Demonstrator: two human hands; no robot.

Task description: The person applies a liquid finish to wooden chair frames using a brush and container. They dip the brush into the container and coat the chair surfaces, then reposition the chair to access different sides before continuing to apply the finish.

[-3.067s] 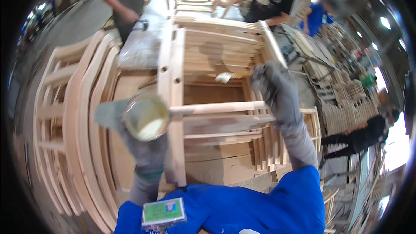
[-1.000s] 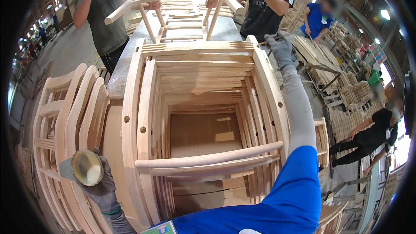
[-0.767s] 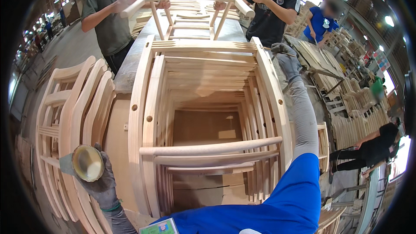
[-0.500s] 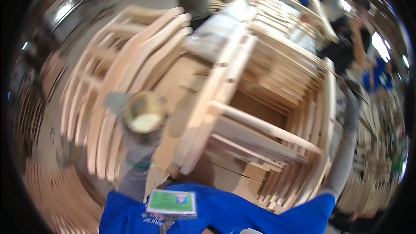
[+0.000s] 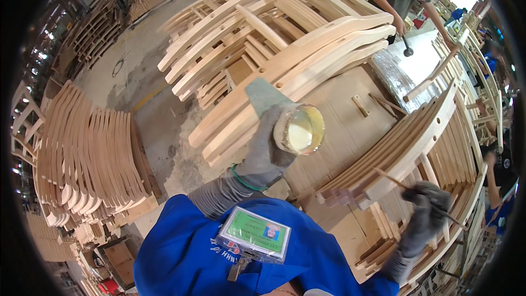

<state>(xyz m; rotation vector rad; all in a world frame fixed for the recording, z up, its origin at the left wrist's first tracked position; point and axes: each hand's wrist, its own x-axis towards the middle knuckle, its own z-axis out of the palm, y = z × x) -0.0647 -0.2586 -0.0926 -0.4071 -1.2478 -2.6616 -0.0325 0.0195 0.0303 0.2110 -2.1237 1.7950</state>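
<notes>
The round cup [image 5: 299, 130], with pale liquid inside, is in the left hand [image 5: 266, 153], whose grey glove is closed around it. A flat grey-green piece [image 5: 267, 98] sticks out beside the cup, at the same hand. The right hand [image 5: 428, 214], also gloved, is gripping a thin stick [image 5: 390, 178], near the right stack of wooden frames [image 5: 422, 148]; whether the stick touches the wood, I cannot tell. Between this stack and the left stack of wooden frames [image 5: 323, 38] lies brown cardboard [image 5: 342, 142]. Farther away, a co-worker's hand [image 5: 401, 26] is near a dark tool [image 5: 408, 51]. Curved wooden pieces [image 5: 90, 153] stand at far left.
</notes>
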